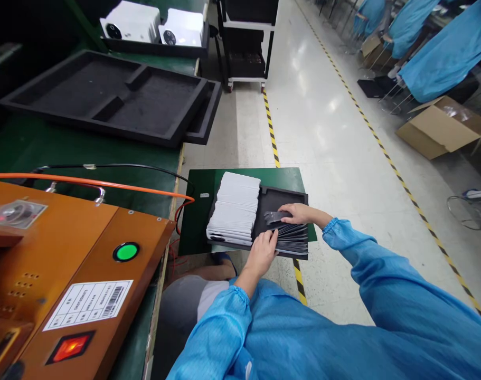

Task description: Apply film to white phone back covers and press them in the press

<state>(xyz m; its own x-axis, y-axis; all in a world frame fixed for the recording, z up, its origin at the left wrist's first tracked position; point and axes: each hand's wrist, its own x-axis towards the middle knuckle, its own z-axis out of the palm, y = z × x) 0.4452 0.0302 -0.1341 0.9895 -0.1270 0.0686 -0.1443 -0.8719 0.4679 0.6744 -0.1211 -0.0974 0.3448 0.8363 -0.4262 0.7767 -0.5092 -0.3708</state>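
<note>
Factory aisle, small green worktop [288, 177] with black tray [272, 203]: white plates [234, 211] stacked left, seemingly sorted; dark plates [293, 237] fanned right, left hand [262, 253] steadying, right hand [298, 212] fingers pinching one dark piece; most remain

2 hands: left hand [262, 253] & right hand [298, 212], both at 1 black tray [282, 198] w/ 2 stacks in it, 1 of white flat pieces [234, 208] & 1 of dark flat pieces [291, 237]; too many pcs to count. On the green desk [34, 142]: 2 big black foam trays [105, 95], 2 white boxes [131, 21], 1 orange machine [66, 253] w/ 1 green button [125, 252], 1 red switch [71, 347] & 1 label [88, 303]. On the floor [323, 132]: 1 open cardboard box [442, 126], 1 black cart [248, 42], 2 yellow-black lines [271, 126].
</note>
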